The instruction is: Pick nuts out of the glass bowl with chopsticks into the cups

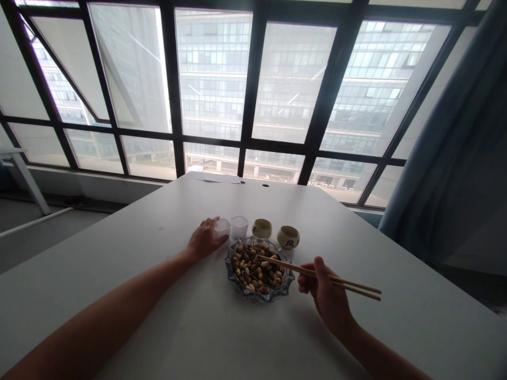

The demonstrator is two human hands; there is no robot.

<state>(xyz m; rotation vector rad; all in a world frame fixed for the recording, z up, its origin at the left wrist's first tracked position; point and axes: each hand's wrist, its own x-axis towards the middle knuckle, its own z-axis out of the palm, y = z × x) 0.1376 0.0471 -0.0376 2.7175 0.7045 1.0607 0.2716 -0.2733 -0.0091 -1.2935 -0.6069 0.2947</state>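
Observation:
A pair of wooden chopsticks (348,285) is held in my right hand (327,290), right of the glass bowl (259,296). Their tips reach into the mixed nuts and seeds (253,269) that fill the bowl. My left hand (206,238) has its fingers and thumb around the left translucent plastic cup (222,228). A second translucent cup (239,227) stands just right of it. Two small cream ceramic cups with dark characters, one (262,228) behind the bowl and one (288,237) at its back right, stand upright.
The white table (166,316) runs toward large windows. Papers (214,178) and two dark round spots lie at its far end. A blue curtain (439,132) hangs at the right, and another white table's leg (29,182) shows at the left.

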